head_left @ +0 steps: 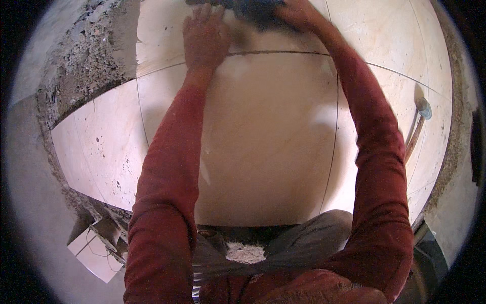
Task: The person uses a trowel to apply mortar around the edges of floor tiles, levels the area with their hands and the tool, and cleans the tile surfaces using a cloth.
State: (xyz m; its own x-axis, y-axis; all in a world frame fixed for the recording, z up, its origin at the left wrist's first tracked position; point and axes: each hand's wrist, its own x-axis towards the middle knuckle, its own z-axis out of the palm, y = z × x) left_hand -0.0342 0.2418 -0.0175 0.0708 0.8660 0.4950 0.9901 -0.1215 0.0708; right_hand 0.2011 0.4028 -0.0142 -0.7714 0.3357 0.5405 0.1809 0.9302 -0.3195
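Both my arms, in red sleeves, stretch forward over beige floor tiles (266, 126). My left hand (205, 38) lies palm down on a tile at the top, fingers apart, their tips by the lower edge of a dark cloth-like item (248, 10). My right hand (298, 15) is closed on the right part of that dark item, which is partly out of view and blurred. Grout lines run between the tiles beneath my arms.
A rubber mallet (423, 108) with a wooden handle lies at the right. Rough rubble and mortar (88, 50) border the tiles at upper left. Loose tile pieces (91, 253) are at lower left. My legs (309, 238) are folded at the tiles' near edge.
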